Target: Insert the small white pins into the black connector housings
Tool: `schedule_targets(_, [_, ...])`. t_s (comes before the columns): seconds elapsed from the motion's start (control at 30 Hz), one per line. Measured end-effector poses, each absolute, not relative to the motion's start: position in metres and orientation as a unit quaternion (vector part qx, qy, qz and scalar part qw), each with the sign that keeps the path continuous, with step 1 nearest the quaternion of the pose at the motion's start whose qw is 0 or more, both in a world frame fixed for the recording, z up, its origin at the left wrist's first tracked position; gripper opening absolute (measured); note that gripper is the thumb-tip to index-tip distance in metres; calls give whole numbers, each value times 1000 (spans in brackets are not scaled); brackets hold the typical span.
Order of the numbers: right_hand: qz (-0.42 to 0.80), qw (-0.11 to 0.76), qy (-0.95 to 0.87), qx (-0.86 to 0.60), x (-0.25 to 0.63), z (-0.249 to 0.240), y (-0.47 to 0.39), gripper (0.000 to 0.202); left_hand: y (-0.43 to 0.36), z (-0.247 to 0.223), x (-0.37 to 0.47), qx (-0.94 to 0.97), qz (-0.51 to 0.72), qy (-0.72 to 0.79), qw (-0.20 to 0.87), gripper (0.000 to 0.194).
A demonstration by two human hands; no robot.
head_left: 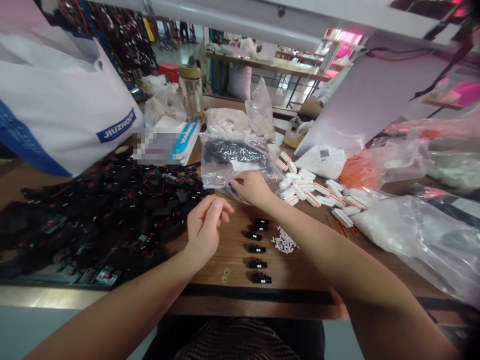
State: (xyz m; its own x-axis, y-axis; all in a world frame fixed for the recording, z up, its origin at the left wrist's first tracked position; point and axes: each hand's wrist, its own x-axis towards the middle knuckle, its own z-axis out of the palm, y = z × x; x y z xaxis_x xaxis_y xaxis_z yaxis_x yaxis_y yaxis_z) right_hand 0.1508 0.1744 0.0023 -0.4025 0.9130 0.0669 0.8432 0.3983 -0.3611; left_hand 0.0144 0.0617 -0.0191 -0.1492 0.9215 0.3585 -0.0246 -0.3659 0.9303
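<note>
My right hand (pixel 250 186) reaches over the near edge of a clear plastic bag (pixel 215 167) that has black parts inside. Its fingertips are pinched together, and a small dark bit shows at them, too small to name. My left hand (pixel 207 227) hovers above the table beside the heap of black parts, its fingers loosely curled and a little apart, with nothing visible in them. Between my forearms, several small black pieces with white dots (pixel 257 249) lie in a column. Right of them is a little pile of small white bits (pixel 284 241), partly covered by my right forearm.
A large heap of black plastic parts (pixel 150 200) covers the left side. White cases with orange edges (pixel 300 190) lie scattered on the right, near bags of orange pieces (pixel 360 167). A bottle (pixel 192 92), a booklet (pixel 190 142) and a large white bag (pixel 67 100) stand behind.
</note>
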Motion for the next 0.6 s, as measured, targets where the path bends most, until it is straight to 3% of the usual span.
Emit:
schedule_targets(0.2, [177,136,-818,-530,146,-13,185,10,60,-17,14,548,626,407,378,39])
schedule_targets(0.33, [203,168,-808,-527,174,2,161,17,65,-22,15,573,591,446,351,23])
schedule_targets(0.4, [209,233,-796,-518,189,13,139,25,68,-25,17,581,579,460,342,14])
schedule_targets(0.47, [221,287,-791,-494,200,22,113,34,69,-28,21,587,559,445,380,28])
schedule_targets(0.53, [226,297,-801,-468,203,27,89,27,68,-30,26,588,524,418,453,40])
schedule_targets(0.6, [211,306,-807,-459,202,27,70,22,65,-31,29,578,507,397,500,39])
